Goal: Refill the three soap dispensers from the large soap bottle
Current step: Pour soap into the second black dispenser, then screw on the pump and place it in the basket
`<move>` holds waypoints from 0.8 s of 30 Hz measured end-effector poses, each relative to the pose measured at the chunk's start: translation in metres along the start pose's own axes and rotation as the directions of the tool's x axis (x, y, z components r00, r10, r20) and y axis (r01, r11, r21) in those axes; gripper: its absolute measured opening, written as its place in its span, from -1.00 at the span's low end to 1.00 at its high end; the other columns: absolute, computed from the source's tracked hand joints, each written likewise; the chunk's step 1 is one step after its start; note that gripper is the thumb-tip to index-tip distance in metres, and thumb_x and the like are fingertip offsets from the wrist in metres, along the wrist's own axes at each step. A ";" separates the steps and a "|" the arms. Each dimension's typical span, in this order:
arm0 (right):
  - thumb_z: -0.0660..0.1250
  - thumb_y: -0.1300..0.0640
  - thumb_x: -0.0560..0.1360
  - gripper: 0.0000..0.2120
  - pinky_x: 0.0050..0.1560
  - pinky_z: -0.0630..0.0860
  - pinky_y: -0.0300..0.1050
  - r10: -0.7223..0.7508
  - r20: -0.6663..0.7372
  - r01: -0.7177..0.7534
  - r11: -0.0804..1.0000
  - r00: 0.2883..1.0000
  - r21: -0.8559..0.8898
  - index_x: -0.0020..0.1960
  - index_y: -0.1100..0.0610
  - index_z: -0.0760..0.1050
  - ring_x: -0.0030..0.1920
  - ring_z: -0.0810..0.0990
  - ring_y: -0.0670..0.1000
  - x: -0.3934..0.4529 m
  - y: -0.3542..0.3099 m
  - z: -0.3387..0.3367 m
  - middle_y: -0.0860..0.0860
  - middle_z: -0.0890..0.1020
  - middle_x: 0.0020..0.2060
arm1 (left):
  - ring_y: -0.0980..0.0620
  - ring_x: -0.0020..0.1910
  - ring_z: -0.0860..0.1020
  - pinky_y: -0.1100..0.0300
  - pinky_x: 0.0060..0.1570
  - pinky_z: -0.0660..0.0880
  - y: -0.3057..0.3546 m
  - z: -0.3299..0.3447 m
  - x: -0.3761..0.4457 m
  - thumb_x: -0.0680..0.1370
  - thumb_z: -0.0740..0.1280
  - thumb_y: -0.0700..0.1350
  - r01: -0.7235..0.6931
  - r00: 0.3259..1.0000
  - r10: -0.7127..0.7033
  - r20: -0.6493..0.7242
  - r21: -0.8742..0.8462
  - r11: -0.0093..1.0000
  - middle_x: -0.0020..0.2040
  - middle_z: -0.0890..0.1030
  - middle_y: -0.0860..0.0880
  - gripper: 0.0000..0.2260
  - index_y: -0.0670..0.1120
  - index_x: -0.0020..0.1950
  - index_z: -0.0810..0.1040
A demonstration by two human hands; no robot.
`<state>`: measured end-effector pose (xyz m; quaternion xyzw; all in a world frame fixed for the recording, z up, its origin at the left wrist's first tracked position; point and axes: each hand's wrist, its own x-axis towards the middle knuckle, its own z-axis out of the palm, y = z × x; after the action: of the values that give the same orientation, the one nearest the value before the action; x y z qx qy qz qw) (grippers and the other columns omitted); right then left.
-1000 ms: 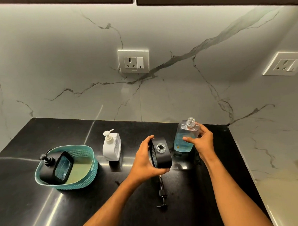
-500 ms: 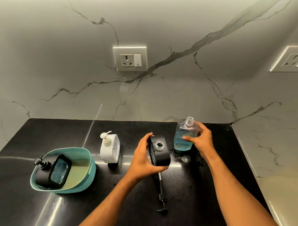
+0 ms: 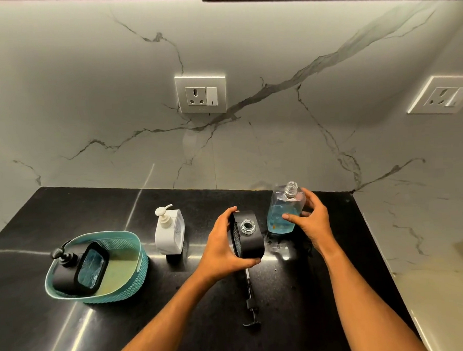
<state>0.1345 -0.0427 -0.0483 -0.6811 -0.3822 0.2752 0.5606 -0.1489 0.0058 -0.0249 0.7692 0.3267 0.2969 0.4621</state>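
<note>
On the black countertop (image 3: 72, 328), the left hand (image 3: 223, 251) grips an uncapped black dispenser (image 3: 247, 234) (its pump (image 3: 249, 299) lies nearby); the right hand (image 3: 310, 221) holds the open soap bottle (image 3: 281, 213) just beside it.

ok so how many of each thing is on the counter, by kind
soap dispensers: 3, a black one in the basket, a white one, a black one opened in the left hand
large soap bottle: 1, right hand on it
loose pump: 1
teal basket: 1
total: 6
</note>
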 end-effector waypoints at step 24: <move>0.62 -0.10 0.29 -0.67 -0.20 0.51 -0.19 0.212 0.060 -0.146 0.828 0.975 -0.541 -0.10 0.00 0.57 -0.25 0.64 -0.13 -0.166 -0.002 0.075 -0.09 0.65 -0.29 | 0.11 0.45 0.45 0.21 0.45 0.40 -0.014 -0.014 -0.072 0.20 0.74 0.04 0.017 1.000 -0.017 0.003 -0.038 0.999 0.46 0.43 0.08 0.08 0.03 0.60 0.23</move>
<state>-0.0178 -0.1386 -0.0719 -0.8253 -0.4102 0.2493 0.2973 -0.2072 -0.0379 -0.0433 0.7577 0.3269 0.2982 0.4797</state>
